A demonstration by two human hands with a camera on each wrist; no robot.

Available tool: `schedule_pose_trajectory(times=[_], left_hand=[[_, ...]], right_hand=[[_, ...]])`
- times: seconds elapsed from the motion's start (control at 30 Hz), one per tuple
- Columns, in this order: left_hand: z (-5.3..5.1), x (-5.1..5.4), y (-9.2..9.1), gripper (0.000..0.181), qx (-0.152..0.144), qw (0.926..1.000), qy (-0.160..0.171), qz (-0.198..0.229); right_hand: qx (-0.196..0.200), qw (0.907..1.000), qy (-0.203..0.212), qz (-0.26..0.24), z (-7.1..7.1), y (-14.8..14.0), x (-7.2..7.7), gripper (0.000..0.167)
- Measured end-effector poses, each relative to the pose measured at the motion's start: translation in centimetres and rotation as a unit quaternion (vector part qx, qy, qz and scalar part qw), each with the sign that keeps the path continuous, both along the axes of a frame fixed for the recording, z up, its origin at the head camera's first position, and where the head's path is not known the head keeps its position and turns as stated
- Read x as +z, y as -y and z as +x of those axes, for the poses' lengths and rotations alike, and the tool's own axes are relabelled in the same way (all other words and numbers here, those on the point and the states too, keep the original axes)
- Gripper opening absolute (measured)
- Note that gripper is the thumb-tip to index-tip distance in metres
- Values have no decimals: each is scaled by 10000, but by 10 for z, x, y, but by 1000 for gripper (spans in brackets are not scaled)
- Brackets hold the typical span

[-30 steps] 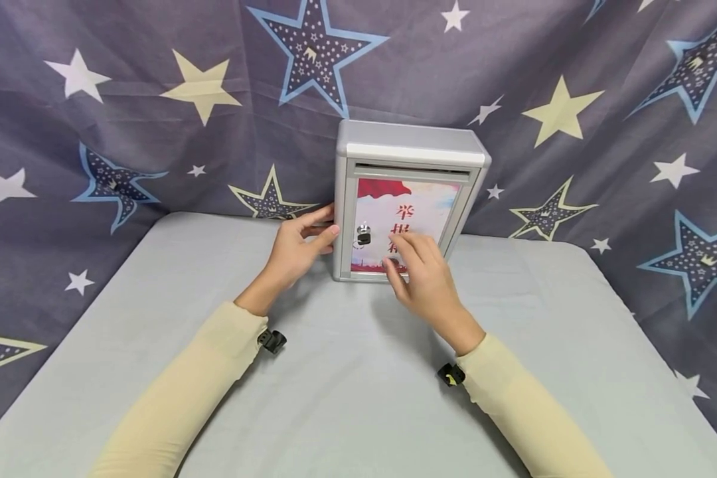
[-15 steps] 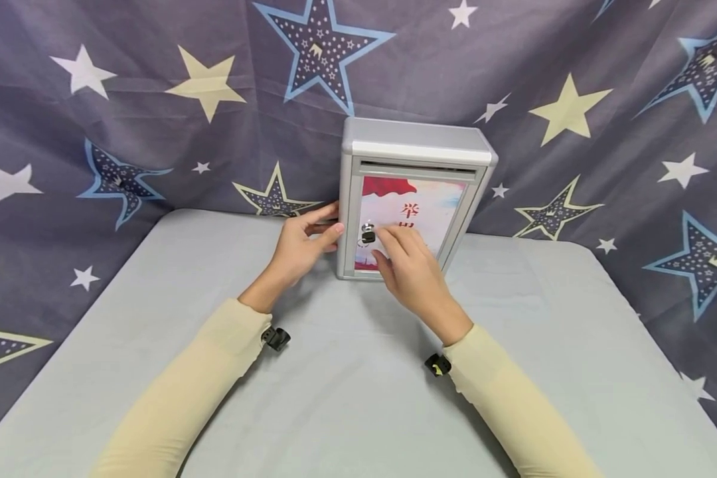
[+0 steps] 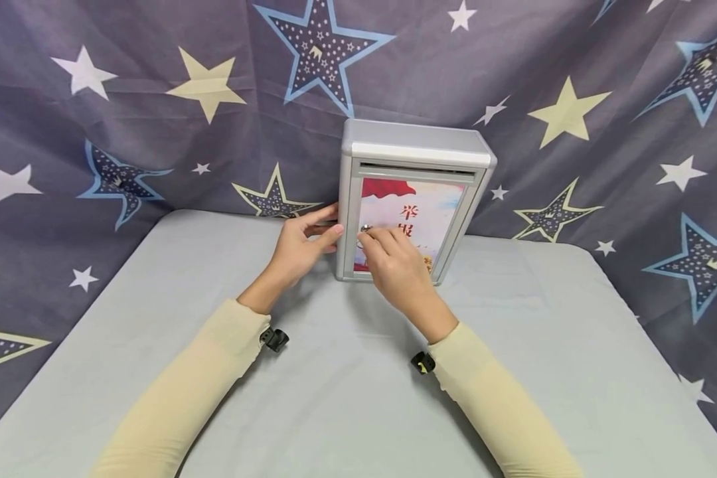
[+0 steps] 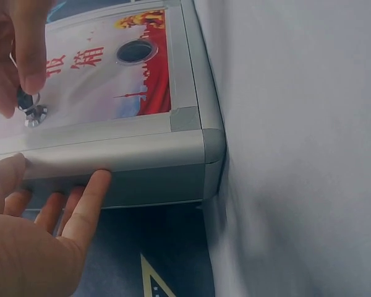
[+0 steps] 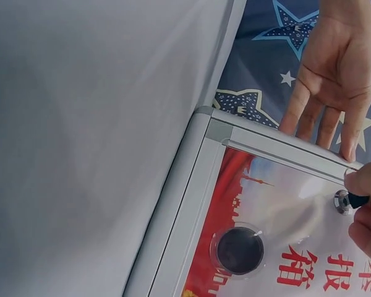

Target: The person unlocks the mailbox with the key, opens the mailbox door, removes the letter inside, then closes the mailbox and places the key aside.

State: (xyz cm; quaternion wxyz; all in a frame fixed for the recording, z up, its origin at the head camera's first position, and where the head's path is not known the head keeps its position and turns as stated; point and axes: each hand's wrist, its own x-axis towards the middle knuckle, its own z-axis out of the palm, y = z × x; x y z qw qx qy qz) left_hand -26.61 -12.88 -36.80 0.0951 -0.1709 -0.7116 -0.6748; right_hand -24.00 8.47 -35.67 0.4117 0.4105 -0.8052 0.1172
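Observation:
A silver metal box (image 3: 418,143) with a slot near its top and a printed front panel (image 3: 433,202) stands upright at the back of the table. My left hand (image 3: 299,244) rests against its left side, fingers fairly straight. With curled thumb and fingers, my right hand (image 3: 399,271) pinches a black-headed key (image 5: 358,200) at the round chrome lock (image 5: 342,203) on the panel's left side. The head view mostly hides that key behind the fingers. A thin key ring (image 4: 37,99) hangs by the lock in the left wrist view.
Behind the box hangs a dark star-patterned cloth (image 3: 412,73). A pale grey cover lies over the table (image 3: 334,392). The panel bears red characters and a dark round window (image 5: 240,250) near its bottom.
My right hand has moved left across the panel from its lower middle to the lock and now pinches the key. My left hand stays against the box's side.

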Motion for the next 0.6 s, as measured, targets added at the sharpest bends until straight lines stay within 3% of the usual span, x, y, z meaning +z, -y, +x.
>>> schedule_pose_trajectory(times=[0.6], left_hand=[[1,1,0,47,63,10000,19,-42]], right_hand=[[165,9988,-78,-460,-4,1,-5,17]])
